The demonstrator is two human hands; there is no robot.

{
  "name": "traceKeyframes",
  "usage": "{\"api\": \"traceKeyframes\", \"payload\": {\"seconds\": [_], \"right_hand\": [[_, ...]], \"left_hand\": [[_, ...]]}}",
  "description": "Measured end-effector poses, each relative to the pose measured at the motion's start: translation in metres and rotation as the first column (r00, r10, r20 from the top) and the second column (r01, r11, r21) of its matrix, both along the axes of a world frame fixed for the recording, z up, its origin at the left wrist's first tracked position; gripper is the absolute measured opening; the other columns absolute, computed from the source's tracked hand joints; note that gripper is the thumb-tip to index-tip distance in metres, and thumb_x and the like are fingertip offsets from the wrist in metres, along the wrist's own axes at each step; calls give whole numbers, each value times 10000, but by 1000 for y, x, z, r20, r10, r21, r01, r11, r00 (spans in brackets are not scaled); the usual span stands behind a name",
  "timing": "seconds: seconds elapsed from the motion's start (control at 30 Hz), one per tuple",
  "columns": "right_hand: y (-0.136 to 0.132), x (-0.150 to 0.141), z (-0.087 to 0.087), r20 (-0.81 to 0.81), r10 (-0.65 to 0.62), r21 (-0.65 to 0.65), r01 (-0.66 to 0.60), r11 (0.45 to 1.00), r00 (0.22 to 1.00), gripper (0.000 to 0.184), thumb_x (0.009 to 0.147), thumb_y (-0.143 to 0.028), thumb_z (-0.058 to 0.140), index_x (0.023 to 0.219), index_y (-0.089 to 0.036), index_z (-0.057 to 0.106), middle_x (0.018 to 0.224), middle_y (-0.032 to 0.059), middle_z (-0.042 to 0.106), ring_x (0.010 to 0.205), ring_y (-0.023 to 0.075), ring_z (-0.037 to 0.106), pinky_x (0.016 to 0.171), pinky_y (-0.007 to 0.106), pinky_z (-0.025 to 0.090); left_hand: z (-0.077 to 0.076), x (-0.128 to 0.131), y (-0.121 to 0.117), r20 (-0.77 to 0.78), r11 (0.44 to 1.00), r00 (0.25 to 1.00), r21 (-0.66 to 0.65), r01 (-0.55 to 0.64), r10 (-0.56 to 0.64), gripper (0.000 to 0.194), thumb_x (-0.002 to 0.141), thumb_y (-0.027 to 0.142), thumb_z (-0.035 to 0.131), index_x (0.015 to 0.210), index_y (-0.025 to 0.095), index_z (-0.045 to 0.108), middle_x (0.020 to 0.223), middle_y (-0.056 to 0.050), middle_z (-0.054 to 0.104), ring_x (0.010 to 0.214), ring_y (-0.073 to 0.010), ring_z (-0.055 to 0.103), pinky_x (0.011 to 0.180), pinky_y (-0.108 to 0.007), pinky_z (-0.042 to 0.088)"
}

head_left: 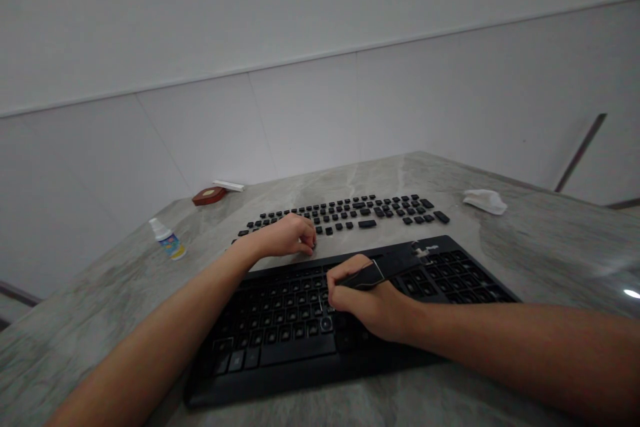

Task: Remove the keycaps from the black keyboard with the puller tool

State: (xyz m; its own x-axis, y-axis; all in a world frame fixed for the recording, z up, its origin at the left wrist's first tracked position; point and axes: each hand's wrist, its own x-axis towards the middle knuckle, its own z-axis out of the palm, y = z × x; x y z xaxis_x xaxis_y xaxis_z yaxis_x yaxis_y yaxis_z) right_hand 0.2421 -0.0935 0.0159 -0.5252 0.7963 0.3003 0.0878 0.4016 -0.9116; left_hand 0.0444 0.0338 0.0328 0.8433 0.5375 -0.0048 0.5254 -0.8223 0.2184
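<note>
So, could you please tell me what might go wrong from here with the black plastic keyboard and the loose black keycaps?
The left hand is close to the loose black keycaps lined up on the grey marbled table, so a stray bump could disorder the rows. The right hand grips a slim black tool over the black plastic keyboard; a slip might scratch its exposed key sockets.

"How's the keyboard (290, 320)?"
"Black, flat under your right hand (373, 307); most sockets bare, space bar (299, 349) in place."
"And the keycaps (367, 223)?"
"Loose, black, set in rows beyond your left hand (293, 237) and to either side."
"The tool (367, 277)?"
"Dark-handled, slanting in your right hand's grip."
</note>
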Motion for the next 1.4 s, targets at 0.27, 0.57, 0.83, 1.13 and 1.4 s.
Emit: {"api": "traceKeyframes", "payload": {"seconds": [0.27, 0.57, 0.83, 1.13, 1.4], "right_hand": [[0, 0, -1, 6, 2, 9, -2, 1000, 1000, 199, 657, -199, 487, 480, -181, 396, 484, -42, 348, 514, 99, 357, 536, 248, 297], [-1, 0, 2, 7, 9, -25, -9, 1000, 1000, 182, 644, -236, 487, 478, -185, 430, 471, -39, 349, 509, 105, 354, 515, 239, 293], [-1, 0, 2, 12, 4, -14, -4, 1000, 1000, 186, 643, -239, 479, 474, -184, 423, 472, -36, 342, 508, 104, 352, 499, 235, 287], [-2, 0, 1, 4, 15, -16, -15, 1000, 1000, 183, 643, -231, 487, 476, -184, 426, 469, -39, 348, 501, 102, 353, 507, 239, 293], [-1, 0, 1, 16, 15, -9, -15, 1000, 1000, 179, 652, -200, 493, 485, -183, 434, 474, -41, 353, 510, 102, 359, 527, 241, 303]], "left_hand": [[2, -3, 2, -53, 997, 996, 48, -65, 67, 60, 831, 177, 726, 879, 180, 690, 909, -16, 708, 884, -160, 620, 867, -274, 432], [9, -8, 4, -115, 993, 987, 61, -102, 108, 60, 825, 177, 719, 791, 192, 671, 831, 1, 680, 808, -143, 591, 778, -252, 416], [9, -9, 4, -92, 993, 990, 57, -103, 108, 67, 835, 161, 687, 885, 198, 713, 884, -9, 702, 801, -132, 609, 770, -240, 439], [4, -7, 5, -91, 992, 990, 64, -106, 111, 50, 827, 165, 690, 780, 181, 698, 832, -16, 692, 792, -137, 605, 777, -244, 437], [3, -11, 9, -154, 990, 979, 70, -124, 133, 62, 802, 195, 702, 744, 199, 681, 799, 0, 684, 757, -142, 582, 766, -263, 423]]}}
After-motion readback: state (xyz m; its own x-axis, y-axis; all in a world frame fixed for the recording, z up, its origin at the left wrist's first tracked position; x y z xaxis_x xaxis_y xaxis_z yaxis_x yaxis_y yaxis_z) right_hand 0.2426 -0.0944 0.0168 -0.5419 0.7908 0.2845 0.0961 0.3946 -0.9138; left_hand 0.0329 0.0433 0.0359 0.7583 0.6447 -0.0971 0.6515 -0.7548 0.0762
